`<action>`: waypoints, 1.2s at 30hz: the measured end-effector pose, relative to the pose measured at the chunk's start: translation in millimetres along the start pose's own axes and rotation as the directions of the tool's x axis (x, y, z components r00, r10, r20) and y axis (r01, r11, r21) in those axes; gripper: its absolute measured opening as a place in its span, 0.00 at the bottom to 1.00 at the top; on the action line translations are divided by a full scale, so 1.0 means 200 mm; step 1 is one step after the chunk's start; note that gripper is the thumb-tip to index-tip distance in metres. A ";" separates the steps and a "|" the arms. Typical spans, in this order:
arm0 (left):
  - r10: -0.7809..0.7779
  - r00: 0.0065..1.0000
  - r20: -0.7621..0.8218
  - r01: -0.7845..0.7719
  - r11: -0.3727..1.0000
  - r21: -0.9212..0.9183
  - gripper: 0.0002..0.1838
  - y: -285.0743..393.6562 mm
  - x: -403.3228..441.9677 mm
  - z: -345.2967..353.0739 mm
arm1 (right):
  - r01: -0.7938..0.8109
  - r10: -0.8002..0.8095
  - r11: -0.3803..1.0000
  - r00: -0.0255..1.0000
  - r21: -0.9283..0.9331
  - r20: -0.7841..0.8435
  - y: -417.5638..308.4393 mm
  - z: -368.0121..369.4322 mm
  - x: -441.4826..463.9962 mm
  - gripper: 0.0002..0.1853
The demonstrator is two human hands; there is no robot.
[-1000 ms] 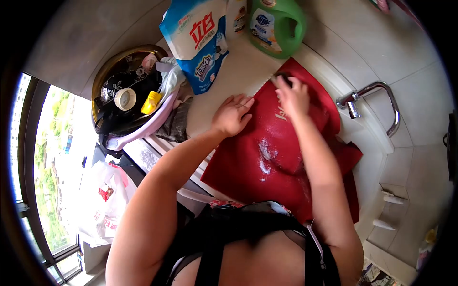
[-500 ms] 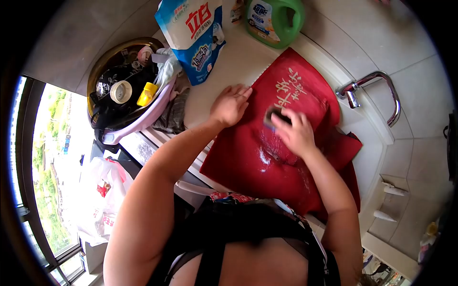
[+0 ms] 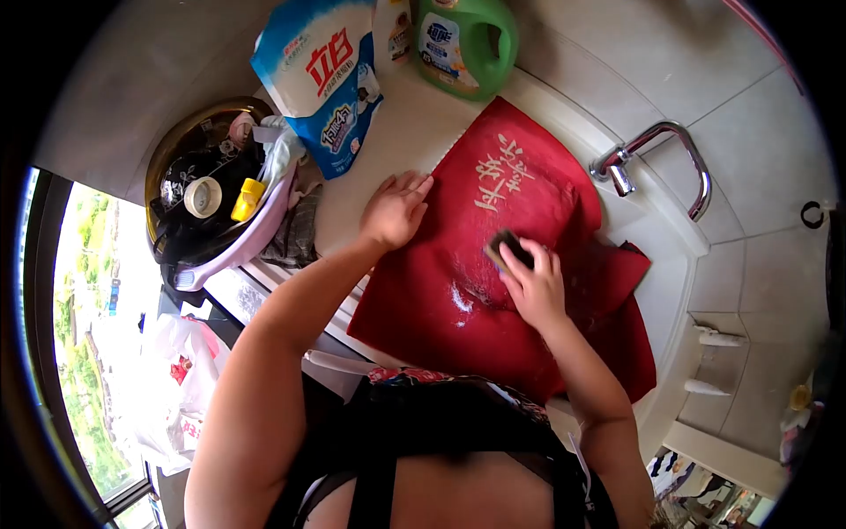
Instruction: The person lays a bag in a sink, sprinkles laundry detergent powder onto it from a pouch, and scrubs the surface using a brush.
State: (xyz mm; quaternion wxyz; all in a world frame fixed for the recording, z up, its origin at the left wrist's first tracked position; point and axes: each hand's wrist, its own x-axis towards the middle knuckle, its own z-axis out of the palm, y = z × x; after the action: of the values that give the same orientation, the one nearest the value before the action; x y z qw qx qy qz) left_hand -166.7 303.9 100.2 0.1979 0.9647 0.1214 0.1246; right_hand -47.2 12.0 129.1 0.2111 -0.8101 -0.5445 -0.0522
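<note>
A red mat (image 3: 414, 300) with pale lettering lies spread over the sink and counter, and a patch of white powder (image 3: 461, 298) shows near its middle. My right hand (image 3: 536, 289) is closed around a scrubbing brush (image 3: 508, 250) with a dark back, its bristle side against the mat below the lettering. My left hand (image 3: 397, 210) rests flat at the mat's left edge, fingers stretched out, holding nothing.
A chrome faucet (image 3: 696, 172) rises over the white sink (image 3: 665, 273) at right. Behind the mat stand a blue-and-white detergent bag (image 3: 326, 84) and a green jug (image 3: 467, 44). Left is a lilac basin (image 3: 256, 247) with clothes and a yellow-capped item (image 3: 248, 199).
My right hand and the brush have moved toward me and rightward relative to the lettering. My left hand stays at the mat's edge. The whole view has shifted slightly.
</note>
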 end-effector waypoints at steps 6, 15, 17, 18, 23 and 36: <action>0.002 1.000 0.014 -0.002 1.000 0.024 0.26 0.01 0.01 0.00 | 0.095 -0.112 0.985 0.986 -0.142 -0.120 0.36 0.06 0.18 0.29; 0.023 0.999 -0.021 -0.023 1.000 0.013 0.26 -0.01 0.01 0.01 | 0.019 -0.049 0.981 0.988 -0.193 -0.148 0.30 0.36 0.96 0.21; 0.040 0.999 -0.013 -0.039 0.999 0.009 0.26 -0.02 -0.01 0.01 | 0.000 -0.030 0.978 0.989 -0.207 -0.144 0.30 0.36 0.95 0.23; 0.035 0.999 -0.015 -0.035 0.999 -0.009 0.26 -0.03 -0.01 0.01 | 0.025 -0.056 0.979 0.987 -0.202 -0.148 0.34 0.32 0.90 0.23; -0.008 1.000 0.027 0.008 1.000 0.012 0.26 0.03 0.01 -0.04 | -0.027 -0.026 0.966 0.980 -0.255 -0.200 0.72 0.08 0.45 0.28; 0.020 1.000 -0.008 -0.020 1.000 0.024 0.26 -0.01 0.01 0.00 | -0.085 0.047 0.984 0.972 -0.155 -0.229 0.22 0.43 1.04 0.21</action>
State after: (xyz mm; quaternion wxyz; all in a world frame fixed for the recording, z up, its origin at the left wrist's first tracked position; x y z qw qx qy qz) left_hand -165.9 305.3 100.2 0.1844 0.9676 0.1141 0.1293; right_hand 63.5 210.1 104.7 0.2058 -0.8313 -0.4837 -0.1808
